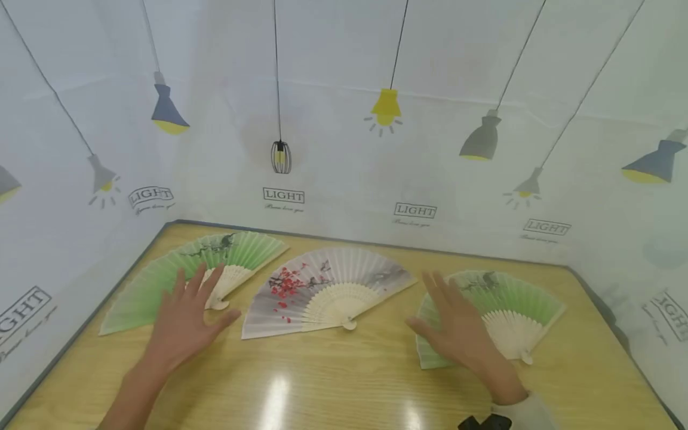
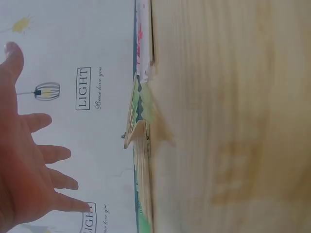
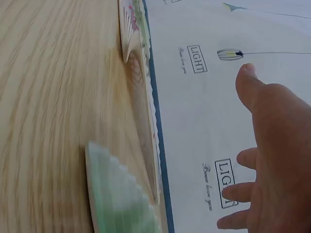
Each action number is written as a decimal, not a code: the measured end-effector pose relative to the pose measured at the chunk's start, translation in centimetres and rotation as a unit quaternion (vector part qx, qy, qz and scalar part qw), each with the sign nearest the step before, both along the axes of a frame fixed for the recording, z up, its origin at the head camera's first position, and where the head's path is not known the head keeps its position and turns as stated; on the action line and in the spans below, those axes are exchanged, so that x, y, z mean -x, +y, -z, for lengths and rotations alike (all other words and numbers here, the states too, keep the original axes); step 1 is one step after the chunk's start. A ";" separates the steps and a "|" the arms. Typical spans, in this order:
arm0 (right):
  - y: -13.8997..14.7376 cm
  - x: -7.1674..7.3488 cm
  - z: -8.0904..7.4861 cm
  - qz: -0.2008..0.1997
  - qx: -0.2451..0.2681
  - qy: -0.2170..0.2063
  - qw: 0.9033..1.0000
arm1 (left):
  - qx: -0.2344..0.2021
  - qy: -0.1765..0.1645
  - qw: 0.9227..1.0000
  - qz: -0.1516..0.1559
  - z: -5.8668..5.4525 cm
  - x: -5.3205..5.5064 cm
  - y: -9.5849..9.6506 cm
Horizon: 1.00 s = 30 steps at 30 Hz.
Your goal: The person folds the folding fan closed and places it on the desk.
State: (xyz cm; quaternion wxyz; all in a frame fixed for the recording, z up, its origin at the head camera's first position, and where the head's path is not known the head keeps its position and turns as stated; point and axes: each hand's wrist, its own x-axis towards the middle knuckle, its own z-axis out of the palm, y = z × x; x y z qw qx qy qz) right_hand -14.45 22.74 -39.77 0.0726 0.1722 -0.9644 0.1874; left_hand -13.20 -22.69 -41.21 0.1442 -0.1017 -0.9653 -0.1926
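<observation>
Three folding fans lie spread on the wooden table. At the left is a green fan (image 1: pixel 145 289) with a dark branch and bird print. A grey-white fan (image 1: pixel 344 266) with red blossoms lies in the middle. The right green fan (image 1: pixel 529 298) has a similar dark print. My left hand (image 1: pixel 185 325), fingers spread, hovers over the near side of the left fan and holds nothing. My right hand (image 1: pixel 457 325), also with fingers extended and nothing in it, is above the left part of the right fan, hiding some of it. Both wrist views show the hands raised above the table.
The wooden table (image 1: pixel 333 382) has a dark edge at its back and sides. Behind and beside it stands a white wall covering (image 1: pixel 344 119) printed with hanging lamps and the word LIGHT. A dark band (image 1: pixel 486 423) sits at my right wrist, beside a pale sleeve (image 1: pixel 529 412).
</observation>
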 end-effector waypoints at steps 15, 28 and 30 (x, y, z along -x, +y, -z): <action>-6.8 1.7 -0.3 0.013 0.105 -0.082 0.991 | -0.316 -0.018 0.936 -0.157 -0.1 -2.8 -0.5; -12.6 2.8 1.7 -0.043 0.269 -0.026 0.962 | -0.511 -0.098 0.819 -0.241 0.9 -3.4 -0.9; -13.7 3.1 2.0 -0.054 0.292 -0.028 0.954 | -0.556 -0.089 0.791 -0.240 1.1 -3.3 -0.9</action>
